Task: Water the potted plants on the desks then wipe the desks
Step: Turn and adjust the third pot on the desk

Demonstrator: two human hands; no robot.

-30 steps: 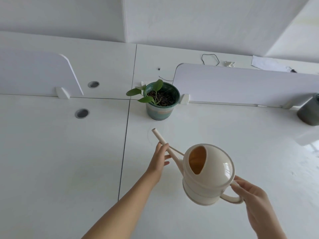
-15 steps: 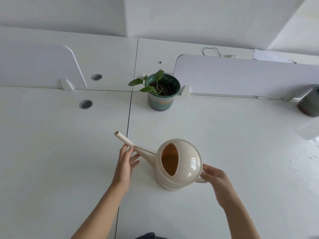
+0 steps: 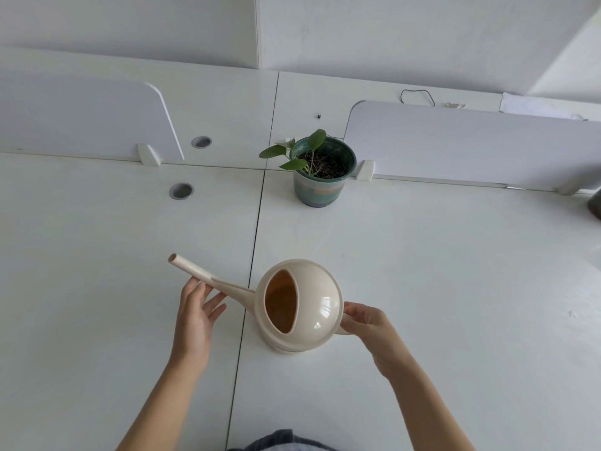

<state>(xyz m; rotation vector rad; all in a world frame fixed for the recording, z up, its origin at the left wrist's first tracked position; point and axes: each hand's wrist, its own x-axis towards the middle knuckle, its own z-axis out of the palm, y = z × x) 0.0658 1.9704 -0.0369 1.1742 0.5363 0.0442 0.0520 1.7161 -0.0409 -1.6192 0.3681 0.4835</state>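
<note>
A cream watering can stands upright on the white desk, its spout pointing up and to the left. My right hand holds its handle at the can's right side. My left hand is open just below the spout, with straight fingers touching its underside. A small green plant in a green glazed pot stands farther back, beside the desk seam, well clear of the can.
White divider panels stand along the back of the desks. Two round cable holes lie at the left. A dark pot is cut off by the right edge. A thin black cord and papers lie behind the right divider.
The watering can has come down from the air near the plant and now stands on the desk closer to me. Both hands have followed it down and back.
</note>
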